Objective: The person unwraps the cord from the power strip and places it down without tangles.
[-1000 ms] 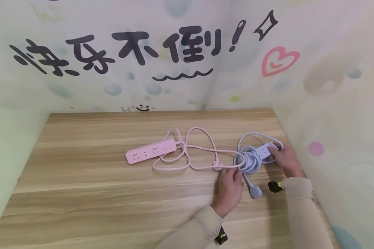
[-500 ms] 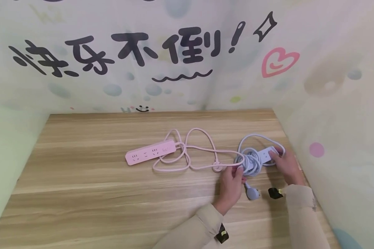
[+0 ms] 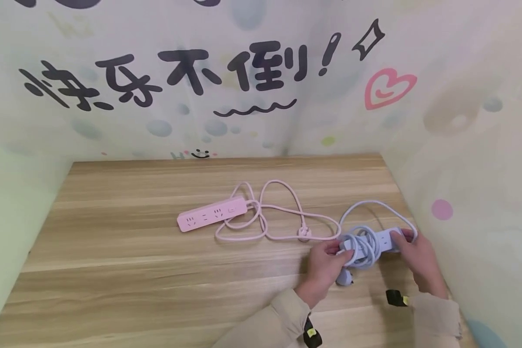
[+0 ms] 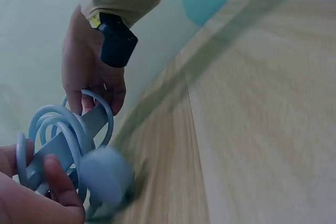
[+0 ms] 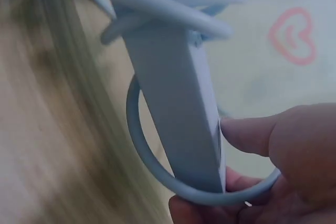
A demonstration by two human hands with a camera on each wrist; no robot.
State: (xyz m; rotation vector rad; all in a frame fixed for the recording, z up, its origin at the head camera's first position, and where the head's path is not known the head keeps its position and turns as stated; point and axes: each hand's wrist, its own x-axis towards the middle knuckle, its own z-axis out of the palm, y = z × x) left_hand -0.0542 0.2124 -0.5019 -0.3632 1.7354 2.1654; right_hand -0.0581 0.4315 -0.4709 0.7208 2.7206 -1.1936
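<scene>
Both hands hold a light blue power strip with its cord wrapped round the middle. My left hand grips the near left end, thumb on top. At the other end, my right hand pinches the strip between thumb and fingers, with a loop of cord passing by them, as the right wrist view shows on the strip's side. The blue plug dangles below the left hand. A shadow falls on the table under the strip.
A pink power strip lies on the wooden table, its pink cord looped to the right. The pink plug sits close to the left hand. Printed walls border the table at the back and sides.
The blue power strip has come toward the person and slightly right, up off the table and away from the pink cord loop. The left hand has shifted from the cord bundle's edge onto the strip's end.
</scene>
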